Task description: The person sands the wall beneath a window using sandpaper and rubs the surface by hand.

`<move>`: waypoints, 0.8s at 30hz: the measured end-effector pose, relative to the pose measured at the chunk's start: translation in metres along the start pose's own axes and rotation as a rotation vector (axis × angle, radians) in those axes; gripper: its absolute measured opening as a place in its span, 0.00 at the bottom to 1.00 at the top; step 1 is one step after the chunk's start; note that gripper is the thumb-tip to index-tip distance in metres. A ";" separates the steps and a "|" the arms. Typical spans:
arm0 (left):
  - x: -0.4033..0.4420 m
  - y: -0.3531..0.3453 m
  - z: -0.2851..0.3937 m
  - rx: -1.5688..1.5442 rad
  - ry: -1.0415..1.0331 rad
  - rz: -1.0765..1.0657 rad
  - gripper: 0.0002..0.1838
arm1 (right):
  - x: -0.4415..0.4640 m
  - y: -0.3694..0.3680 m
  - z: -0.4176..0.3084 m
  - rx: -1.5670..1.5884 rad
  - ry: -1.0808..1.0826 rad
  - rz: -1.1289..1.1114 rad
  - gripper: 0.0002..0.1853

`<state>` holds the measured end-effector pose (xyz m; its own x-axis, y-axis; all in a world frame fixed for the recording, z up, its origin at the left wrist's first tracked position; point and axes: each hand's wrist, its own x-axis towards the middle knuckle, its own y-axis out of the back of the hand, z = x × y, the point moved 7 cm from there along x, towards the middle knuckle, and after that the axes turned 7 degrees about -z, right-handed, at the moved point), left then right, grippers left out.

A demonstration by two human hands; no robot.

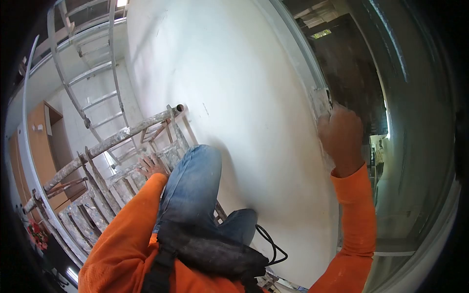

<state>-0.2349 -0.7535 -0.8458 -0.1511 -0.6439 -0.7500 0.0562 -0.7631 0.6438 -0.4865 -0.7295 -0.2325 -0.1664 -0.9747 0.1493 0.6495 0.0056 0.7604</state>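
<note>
My right hand [342,131] is closed around a putty knife [322,100]. Its flat, whitish blade lies against the border between the white wall [234,83] and the grey window frame [309,49]; the handle is mostly hidden in my fist. Lower down on the left, my left hand [151,166] rests with fingers spread on the paint-spattered scaffold platform [124,188], beside my bent knee. Nothing shows in that hand. Both of my arms are in orange sleeves.
A spattered scaffold rail [115,139] crosses on the left, its pipe end near the wall. Behind it stands an aluminium ladder [93,73]. Dark window glass [415,146] fills the right side. A wooden cabinet [41,141] and red flowers [37,235] are at far left.
</note>
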 end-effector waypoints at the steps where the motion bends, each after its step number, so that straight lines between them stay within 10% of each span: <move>1: 0.000 -0.002 -0.001 0.006 -0.001 -0.012 0.73 | -0.002 -0.004 0.003 0.051 -0.013 -0.001 0.06; 5: -0.023 0.029 0.003 -0.059 -0.008 -0.036 0.76 | 0.017 0.015 -0.009 -0.130 -0.043 -0.006 0.08; 8: -0.055 0.056 0.005 -0.058 -0.036 -0.055 0.51 | 0.025 0.021 -0.006 0.034 -0.104 -0.005 0.08; 24: -0.015 0.014 -0.002 -0.024 -0.016 -0.045 0.82 | 0.105 0.010 -0.025 0.056 -0.172 -0.151 0.10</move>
<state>-0.2304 -0.7550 -0.8260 -0.1702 -0.6082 -0.7754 0.0726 -0.7924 0.6056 -0.4790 -0.8372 -0.2245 -0.3857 -0.9130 0.1330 0.5663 -0.1205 0.8153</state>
